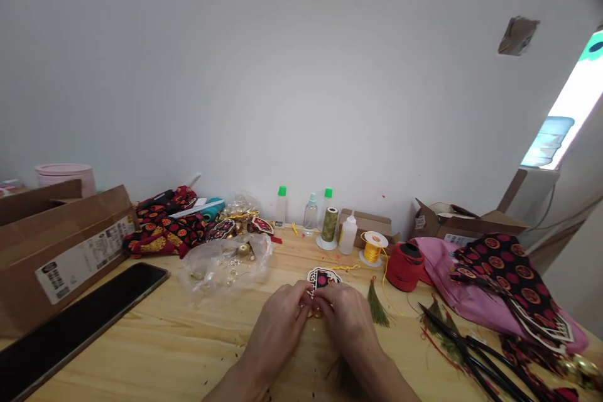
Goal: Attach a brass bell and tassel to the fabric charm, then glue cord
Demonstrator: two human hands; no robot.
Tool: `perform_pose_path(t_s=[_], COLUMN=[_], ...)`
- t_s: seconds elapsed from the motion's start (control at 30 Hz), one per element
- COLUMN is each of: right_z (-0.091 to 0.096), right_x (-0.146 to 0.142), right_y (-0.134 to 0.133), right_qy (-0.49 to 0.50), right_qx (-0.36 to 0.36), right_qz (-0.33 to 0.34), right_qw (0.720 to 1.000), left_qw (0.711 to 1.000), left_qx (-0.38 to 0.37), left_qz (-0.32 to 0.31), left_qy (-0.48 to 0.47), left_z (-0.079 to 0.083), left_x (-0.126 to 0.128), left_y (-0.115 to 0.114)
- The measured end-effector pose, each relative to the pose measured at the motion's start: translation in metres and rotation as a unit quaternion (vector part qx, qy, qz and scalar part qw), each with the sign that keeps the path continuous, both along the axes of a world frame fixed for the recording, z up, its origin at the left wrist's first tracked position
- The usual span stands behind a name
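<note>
In the head view, a dark ornament (330, 276) with a white outlined edge and a red pattern lies flat on the table in front of me. My left hand (285, 312) is closed in a pinch at its lower left edge. Fingertip to fingertip with it, my right hand (342, 309) also pinches at the lower edge. A small gold-coloured bit shows just under the fingers; what exactly lies between them is hidden. To the right of my right hand lies a green tassel (377, 306) with a red top knot.
Black scissors (466, 345) lie at the right by patterned cloth (499, 270). Behind stand a red thread spool (405, 267), a yellow cord spool (373, 251), a green thread cone (330, 225) and a white squeeze bottle (347, 237). At left are a plastic bag (221, 264) and a cardboard box (70, 257).
</note>
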State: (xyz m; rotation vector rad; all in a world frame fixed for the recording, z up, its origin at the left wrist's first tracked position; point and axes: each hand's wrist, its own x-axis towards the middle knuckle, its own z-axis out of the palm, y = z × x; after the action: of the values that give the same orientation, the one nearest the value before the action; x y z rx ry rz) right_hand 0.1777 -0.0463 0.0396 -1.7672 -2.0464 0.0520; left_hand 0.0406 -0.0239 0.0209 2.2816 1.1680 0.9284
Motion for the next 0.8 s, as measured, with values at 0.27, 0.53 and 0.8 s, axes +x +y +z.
perform_pose_path(t_s=[0.27,0.53,0.8], right_z=[0.006,0.001,-0.007], right_x=[0.002,0.001,-0.001], right_y=[0.001,0.001,0.005], right_qy=[0.001,-0.018,0.019], right_qx=[-0.046,-0.016,0.006], right_qz=[-0.013,0.017,0.032], right_qw=[0.999,1.000,0.999], left_qw=[0.985,0.975,0.952], left_qx=[0.145,0.178,0.232], left_qz=[-0.041,-0.091,-0.147], left_qy=[0.088,0.102,0.135], left_z=[0.002,-0.003,-0.001], left_x=[0.000,-0.004,-0.013], left_y=[0.001,0.005,0.018])
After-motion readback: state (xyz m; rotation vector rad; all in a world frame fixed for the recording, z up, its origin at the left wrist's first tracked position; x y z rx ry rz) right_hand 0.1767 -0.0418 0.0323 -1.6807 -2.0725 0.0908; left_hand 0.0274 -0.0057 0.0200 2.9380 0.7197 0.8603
